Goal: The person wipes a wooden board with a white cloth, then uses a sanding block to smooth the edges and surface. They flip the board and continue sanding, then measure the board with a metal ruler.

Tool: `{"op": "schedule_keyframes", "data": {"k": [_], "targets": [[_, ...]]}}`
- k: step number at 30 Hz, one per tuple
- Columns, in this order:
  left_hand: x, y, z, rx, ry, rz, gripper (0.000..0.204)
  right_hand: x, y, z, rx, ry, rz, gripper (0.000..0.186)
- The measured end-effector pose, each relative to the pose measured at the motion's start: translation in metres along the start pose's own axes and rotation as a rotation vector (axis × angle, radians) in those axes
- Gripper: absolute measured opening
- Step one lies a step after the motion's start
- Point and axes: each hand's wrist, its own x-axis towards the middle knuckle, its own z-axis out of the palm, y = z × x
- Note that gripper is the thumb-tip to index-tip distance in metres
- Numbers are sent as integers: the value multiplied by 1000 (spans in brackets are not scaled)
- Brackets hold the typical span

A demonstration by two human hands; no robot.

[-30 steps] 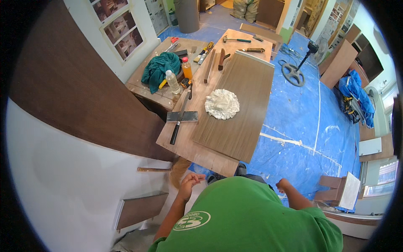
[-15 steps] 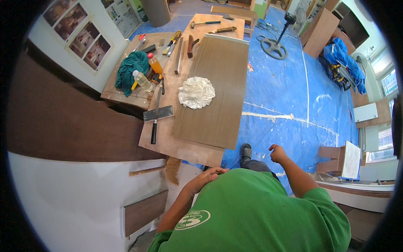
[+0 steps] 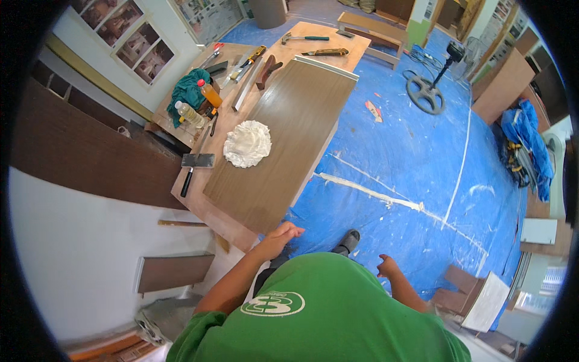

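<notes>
My left hand [image 3: 280, 239] hangs in the air by the near corner of a brown wood-grain board [image 3: 283, 151], its fingers loosely curled together with nothing seen in them. Lower right, over the blue floor sheet, my right hand [image 3: 388, 266] is held away from everything, loosely closed and seemingly bare. On the board's left side lies a crumpled white cloth pad [image 3: 248, 143]. Left of it, a dark rectangular block [image 3: 198, 160] rests across a long tool with a black handle [image 3: 187, 183]. Toward the far end lie a wooden hand plane [image 3: 268, 72], a metal bar [image 3: 246, 88], a utility knife [image 3: 325, 52] and a hammer [image 3: 306, 38].
A side table at left holds a green cloth [image 3: 188, 90], an orange bottle [image 3: 209, 94] and a clear bottle [image 3: 189, 114]. On the blue sheet [image 3: 416, 157] stands a fan's round base [image 3: 425, 94], with a low bench [image 3: 374, 36] behind. A wooden piece [image 3: 458, 292] stands lower right.
My left hand has come off my shirt and moved forward to the board's near corner. The view has turned, so the worktable sits further left. My right hand is lower in view.
</notes>
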Motion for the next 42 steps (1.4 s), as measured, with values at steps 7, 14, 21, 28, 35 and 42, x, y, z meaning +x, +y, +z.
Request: {"op": "schedule_keyframes", "data": {"k": [7,14,21,28,35,42], "targets": [[77,77,108,394,-208,-61,48,25,97,-114,526,73,232,54],[146,116,120,254,-465,-127,43,49,166,-139,590,-7,232,42],[241,106,84,379,188,9,30,65,104,-138,371,-64,82,45],[365,137,-23,416,624,194,34,72,104,-207,370,166,259,49],[450,127,-165,800,1128,216,41,107,74,-280,143,301,191,54],[440,138,-179,877,1180,-10,62,160,-142,-338,-57,107,19,57]]}}
